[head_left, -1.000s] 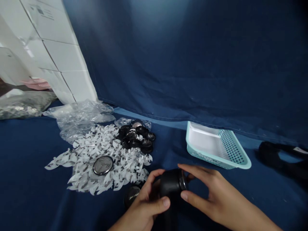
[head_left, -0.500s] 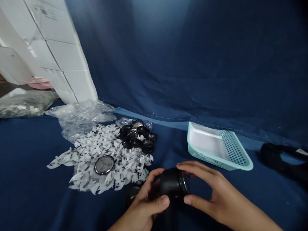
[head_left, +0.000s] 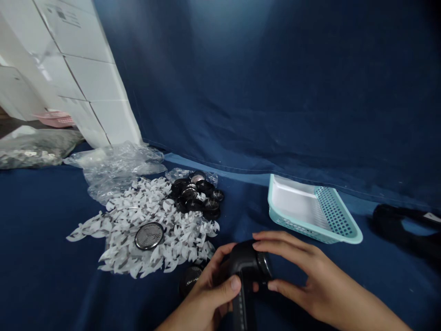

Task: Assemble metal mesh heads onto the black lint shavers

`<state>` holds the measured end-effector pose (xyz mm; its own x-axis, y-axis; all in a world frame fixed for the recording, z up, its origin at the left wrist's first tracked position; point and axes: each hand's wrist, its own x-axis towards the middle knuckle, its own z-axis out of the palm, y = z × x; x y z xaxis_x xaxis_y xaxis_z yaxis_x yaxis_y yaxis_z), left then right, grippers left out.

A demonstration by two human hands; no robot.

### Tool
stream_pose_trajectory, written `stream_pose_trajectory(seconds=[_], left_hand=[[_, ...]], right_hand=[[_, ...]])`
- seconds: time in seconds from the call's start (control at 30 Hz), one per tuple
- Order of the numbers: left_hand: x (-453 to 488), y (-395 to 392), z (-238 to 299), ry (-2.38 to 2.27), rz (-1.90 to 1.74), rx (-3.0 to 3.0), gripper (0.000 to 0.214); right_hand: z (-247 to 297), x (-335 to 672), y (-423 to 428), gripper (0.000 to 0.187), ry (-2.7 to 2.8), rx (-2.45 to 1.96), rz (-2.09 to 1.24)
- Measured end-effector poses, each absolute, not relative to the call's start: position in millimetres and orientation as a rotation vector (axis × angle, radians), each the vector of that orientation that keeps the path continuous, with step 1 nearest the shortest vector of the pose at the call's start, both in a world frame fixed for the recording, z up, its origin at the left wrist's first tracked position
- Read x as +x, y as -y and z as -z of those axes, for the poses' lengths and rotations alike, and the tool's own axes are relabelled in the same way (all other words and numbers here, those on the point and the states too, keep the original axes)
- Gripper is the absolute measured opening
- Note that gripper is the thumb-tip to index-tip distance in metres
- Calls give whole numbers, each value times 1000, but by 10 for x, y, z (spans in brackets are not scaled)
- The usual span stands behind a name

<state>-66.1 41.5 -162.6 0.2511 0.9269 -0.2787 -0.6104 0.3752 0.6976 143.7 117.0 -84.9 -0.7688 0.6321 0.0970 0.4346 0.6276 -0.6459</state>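
Observation:
A black lint shaver with a round head and a straight handle is held low in the middle of the view. My left hand is closed around it, with the thumb pressed near where the head meets the handle. My right hand curves around the round cap at the head's right side, fingertips on top and thumb below. The face of that cap points right and is mostly hidden. Beside my left hand lies a dark round piece with light lettering, partly covered by that hand.
White three-winged blades lie heaped at left, with a round mesh cover on top. Behind are several black caps and clear plastic bags. A turquoise basket stands at right, near a black strap-like object.
The shaver has turned and tilted a little in my hands, so its handle shows more and the cap's ridged rim less. My right thumb has shifted slightly right.

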Motion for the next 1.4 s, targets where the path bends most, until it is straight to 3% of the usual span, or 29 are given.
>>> stream_pose_trajectory(seconds=[0.3,0.63,0.7,0.83,1.0,1.2,1.4], left_hand=[[-679,-417,1597,-743,-1214,697,65],[-701,-430,1622,-756,-1224,1038,69],[-693,-426,1615,-759,-1238,1053,68],[-697,-426,1622,-740,-1234,1027,67],[-706,-418,1649,-746,-1245,1038,69],[-697,-417,1659,-736,-1250,1133,67],[-689,-417,1682,-759,-1268,1131,67]], right_hand=[[898,1433,-1155,58,2490,-900,-806],[911,1400,-1125,43,2407,-968,-838],[921,1412,-1127,47,2385,-987,-867],[899,1470,-1143,75,2387,-937,-946],[846,1447,-1142,51,2398,-892,-956],[941,1395,-1121,42,2316,-953,-930],[914,1473,-1138,73,2348,-895,-978]])
